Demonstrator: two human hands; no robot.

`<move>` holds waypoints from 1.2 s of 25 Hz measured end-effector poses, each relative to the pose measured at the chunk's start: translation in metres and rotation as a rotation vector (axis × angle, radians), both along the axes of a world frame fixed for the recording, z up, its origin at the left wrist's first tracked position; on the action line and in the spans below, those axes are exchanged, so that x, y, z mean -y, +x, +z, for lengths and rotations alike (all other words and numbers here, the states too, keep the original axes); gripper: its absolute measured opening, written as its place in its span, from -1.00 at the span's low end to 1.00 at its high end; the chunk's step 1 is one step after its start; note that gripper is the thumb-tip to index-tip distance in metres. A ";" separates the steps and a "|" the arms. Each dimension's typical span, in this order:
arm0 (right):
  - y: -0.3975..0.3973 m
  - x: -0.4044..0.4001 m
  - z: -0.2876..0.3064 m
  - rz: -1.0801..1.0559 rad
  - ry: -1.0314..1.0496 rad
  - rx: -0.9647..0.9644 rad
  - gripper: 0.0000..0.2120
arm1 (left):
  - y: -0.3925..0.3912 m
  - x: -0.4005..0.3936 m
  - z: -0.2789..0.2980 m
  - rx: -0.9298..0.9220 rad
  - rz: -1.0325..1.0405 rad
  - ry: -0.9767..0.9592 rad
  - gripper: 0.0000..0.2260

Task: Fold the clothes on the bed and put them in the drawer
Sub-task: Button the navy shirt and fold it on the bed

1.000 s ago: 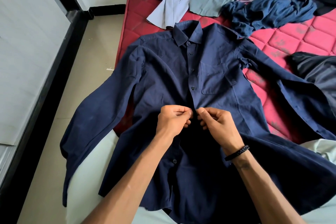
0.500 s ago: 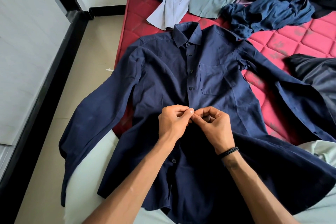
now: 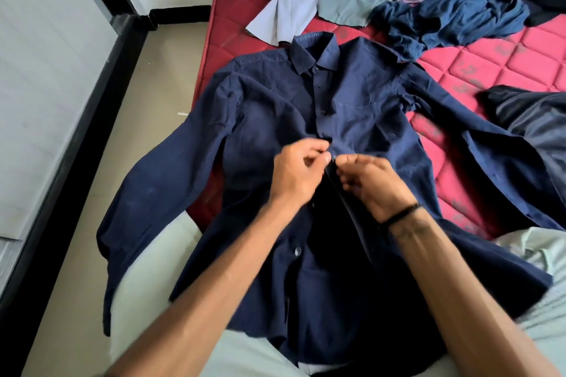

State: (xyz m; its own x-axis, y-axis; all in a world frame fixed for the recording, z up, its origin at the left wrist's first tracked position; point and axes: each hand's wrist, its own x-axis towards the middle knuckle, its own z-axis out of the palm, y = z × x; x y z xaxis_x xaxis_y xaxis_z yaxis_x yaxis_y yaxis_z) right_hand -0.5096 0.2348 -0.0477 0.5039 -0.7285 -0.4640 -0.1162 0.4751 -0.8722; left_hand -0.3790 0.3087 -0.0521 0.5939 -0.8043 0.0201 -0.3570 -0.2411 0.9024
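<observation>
Left hand (image 3: 298, 171) and right hand (image 3: 372, 184) pinch the placket of the soft, limp navy shirt (image 3: 269, 119); best gripped at seams

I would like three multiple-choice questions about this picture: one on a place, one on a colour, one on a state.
1. Where does the navy shirt lie?
A. on the floor
B. on the red mattress, one sleeve hanging off the edge
C. in a drawer

2. What colour is the wristband?
A. black
B. white
C. yellow

3. What are both hands doing?
A. resting flat
B. holding a hanger
C. pinching the shirt's front

Answers:
1 B, the collar is on the quilted mattress.
2 A, a dark band circles the right wrist.
3 C, the left hand and right hand meet at the button placket.
</observation>
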 end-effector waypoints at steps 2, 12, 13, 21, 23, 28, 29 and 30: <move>0.011 0.013 0.008 -0.046 -0.079 -0.058 -0.85 | 0.011 0.025 0.005 -0.073 -0.008 0.051 -0.84; -0.031 -0.068 -0.009 0.083 -0.844 -0.792 -0.60 | 0.000 -0.040 0.005 0.267 -0.169 0.147 -0.91; -0.029 -0.068 -0.013 0.100 -0.859 -0.847 -0.60 | -0.006 -0.048 0.002 0.306 -0.229 0.178 -0.90; -0.042 -0.051 -0.030 -0.041 -0.719 -0.553 -0.93 | -0.017 -0.047 -0.006 0.519 -0.232 0.363 -0.83; -0.048 -0.045 -0.030 -0.076 -0.534 -0.402 -0.90 | -0.019 -0.047 -0.004 0.549 -0.225 0.363 -0.90; -0.050 -0.048 -0.024 -0.004 -0.576 -0.357 -0.88 | -0.027 -0.053 0.003 0.424 -0.212 0.285 -0.96; -0.048 -0.050 -0.023 0.010 -0.597 -0.356 -0.89 | -0.030 -0.055 0.005 0.311 -0.186 0.277 -0.94; -0.044 -0.052 -0.022 0.009 -0.610 -0.357 -0.89 | -0.033 -0.056 0.007 0.168 -0.156 0.279 -0.93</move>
State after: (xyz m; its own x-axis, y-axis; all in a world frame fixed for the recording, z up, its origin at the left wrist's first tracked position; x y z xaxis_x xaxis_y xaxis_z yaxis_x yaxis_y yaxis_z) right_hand -0.5538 0.2864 -0.0697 0.4044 -0.9077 -0.1121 -0.4462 -0.0888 -0.8905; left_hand -0.4117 0.3648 -0.0451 0.4708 -0.8732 -0.1260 -0.5467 -0.4009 0.7351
